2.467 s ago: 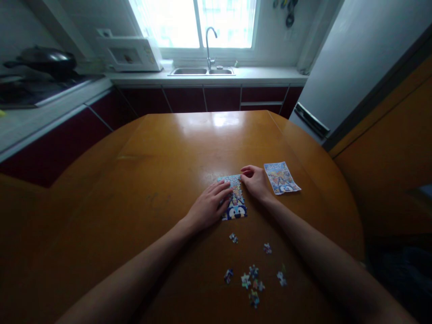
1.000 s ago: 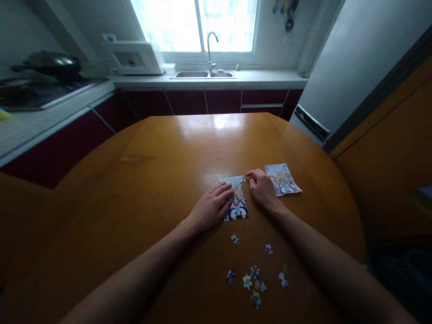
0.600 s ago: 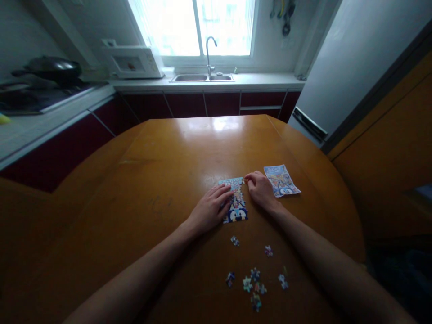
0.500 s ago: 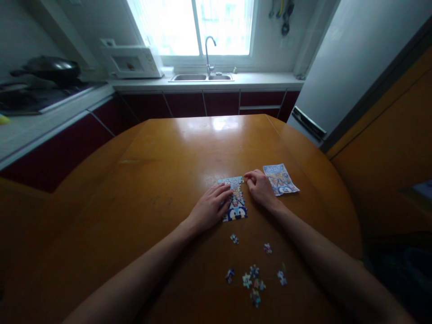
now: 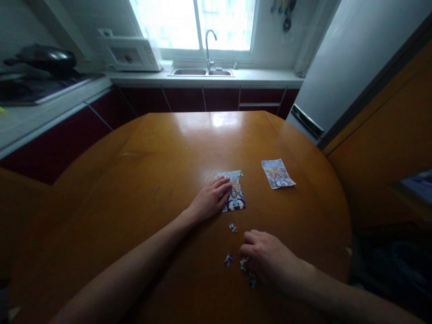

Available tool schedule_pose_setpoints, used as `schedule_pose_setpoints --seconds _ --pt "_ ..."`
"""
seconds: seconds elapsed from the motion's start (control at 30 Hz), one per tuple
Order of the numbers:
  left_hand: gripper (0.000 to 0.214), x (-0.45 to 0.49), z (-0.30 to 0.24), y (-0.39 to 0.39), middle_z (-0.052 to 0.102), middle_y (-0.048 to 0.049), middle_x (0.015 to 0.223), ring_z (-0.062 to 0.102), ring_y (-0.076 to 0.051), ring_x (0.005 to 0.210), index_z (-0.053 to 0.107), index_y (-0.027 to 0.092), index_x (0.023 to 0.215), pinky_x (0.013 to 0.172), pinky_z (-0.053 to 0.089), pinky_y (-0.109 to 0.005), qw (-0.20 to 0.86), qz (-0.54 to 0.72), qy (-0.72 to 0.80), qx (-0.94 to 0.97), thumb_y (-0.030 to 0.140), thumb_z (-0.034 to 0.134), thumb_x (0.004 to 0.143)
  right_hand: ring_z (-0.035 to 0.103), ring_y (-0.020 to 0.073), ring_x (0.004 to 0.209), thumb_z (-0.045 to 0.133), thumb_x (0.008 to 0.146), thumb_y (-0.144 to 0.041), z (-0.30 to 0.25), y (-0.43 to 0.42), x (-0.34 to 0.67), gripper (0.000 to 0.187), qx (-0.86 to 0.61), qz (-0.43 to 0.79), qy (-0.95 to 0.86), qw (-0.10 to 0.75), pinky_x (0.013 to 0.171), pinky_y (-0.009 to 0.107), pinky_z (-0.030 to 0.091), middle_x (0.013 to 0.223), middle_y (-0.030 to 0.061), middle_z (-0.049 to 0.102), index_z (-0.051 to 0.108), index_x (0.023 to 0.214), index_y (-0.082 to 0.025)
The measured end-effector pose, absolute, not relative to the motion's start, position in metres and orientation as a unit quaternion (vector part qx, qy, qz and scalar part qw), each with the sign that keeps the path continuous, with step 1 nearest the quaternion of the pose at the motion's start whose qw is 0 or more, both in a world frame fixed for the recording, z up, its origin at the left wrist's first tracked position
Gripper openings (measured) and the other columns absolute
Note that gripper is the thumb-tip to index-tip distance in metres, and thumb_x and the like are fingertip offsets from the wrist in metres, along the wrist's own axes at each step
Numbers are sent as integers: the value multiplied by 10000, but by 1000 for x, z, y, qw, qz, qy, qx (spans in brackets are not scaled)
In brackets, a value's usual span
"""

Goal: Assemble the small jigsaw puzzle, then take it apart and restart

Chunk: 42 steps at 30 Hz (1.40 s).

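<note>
A partly assembled jigsaw puzzle (image 5: 234, 194) lies on the round wooden table (image 5: 162, 180). My left hand (image 5: 209, 199) rests flat on the puzzle's left side, fingers stretched out. My right hand (image 5: 266, 258) lies over a cluster of loose puzzle pieces (image 5: 243, 265) near the table's front, fingers curled down onto them; what they hold is hidden. Two more loose pieces lie apart, one (image 5: 232, 227) just below the puzzle and one (image 5: 228, 260) left of my right hand. A printed reference picture (image 5: 277, 173) lies to the right of the puzzle.
A counter with a sink and tap (image 5: 202, 71) runs under the window at the back. A white microwave (image 5: 130, 53) stands left of it, and a dark wok (image 5: 43, 57) sits on the stove at far left. A grey fridge (image 5: 337, 67) stands at right.
My right hand has left the puzzle's top right corner and moved down toward me onto the loose pieces. My left hand stays on the puzzle.
</note>
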<state>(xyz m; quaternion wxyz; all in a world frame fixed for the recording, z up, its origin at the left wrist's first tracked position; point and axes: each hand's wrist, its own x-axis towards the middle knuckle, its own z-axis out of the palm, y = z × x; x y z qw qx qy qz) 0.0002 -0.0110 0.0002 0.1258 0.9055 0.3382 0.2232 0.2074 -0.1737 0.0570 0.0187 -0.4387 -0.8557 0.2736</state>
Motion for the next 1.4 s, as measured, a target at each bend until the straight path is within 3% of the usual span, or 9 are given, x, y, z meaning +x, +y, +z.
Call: schedule_pose_setpoints --seconds 0.3,0.43,0.6,0.77,0.9,1.0,1.2,1.4 --pt "338 0 0 -11 588 -77 1453 500 -258 1391 634 209 1314 1194 399 -500 114 224 333 909 313 484 1029 590 230 905 598 919 -141 56 -170 195 80 -429 234 -872 -32 729 313 427 1031 108 674 667 959 -154" --pt "336 0 0 -11 594 -74 1446 504 -262 1387 636 220 1313 1192 398 -515 119 227 336 906 312 491 1024 610 184 829 578 927 -126 65 -168 195 85 -398 304 -866 5 736 277 445 957 74 698 650 955 -161" --pt "335 0 0 -11 581 -65 1460 493 -258 1397 632 233 1318 1197 392 -514 119 229 340 904 323 500 1024 643 165 919 543 913 -73 76 -141 202 250 -422 361 -800 229 817 277 492 1036 61 705 721 1038 -197" --pt "346 -1 -1 -11 576 -82 1464 490 -272 1399 628 218 1326 1193 396 -515 118 221 341 906 324 504 1022 669 174 756 689 860 -251 70 -76 214 104 -502 351 -642 461 713 305 538 833 51 735 768 887 -189" --pt "346 -1 0 -11 579 -82 1461 480 -271 1407 620 230 1334 1188 396 -534 124 225 340 905 320 493 1025 706 201 667 777 743 -354 47 -25 222 203 -540 408 -493 547 678 341 585 722 62 744 731 793 -163" --pt "333 -1 1 -12 583 -75 1457 486 -267 1403 624 237 1323 1190 395 -537 124 224 341 905 320 495 1027 730 224 693 800 696 -386 28 -4 226 252 -562 428 -443 552 683 350 597 725 81 750 699 739 -159" --pt "346 -1 2 -12 564 -64 1479 468 -260 1418 608 239 1348 1208 377 -523 120 210 350 905 319 490 1032 720 229 762 740 736 -357 4 5 233 205 -608 341 -509 505 730 346 567 794 95 775 756 774 -156" --pt "359 -2 0 -11 559 -53 1484 469 -259 1417 593 251 1367 1210 374 -533 127 214 345 905 323 486 1032 708 206 716 713 756 -300 -2 7 235 168 -603 336 -550 470 665 305 539 777 86 771 763 792 -143"
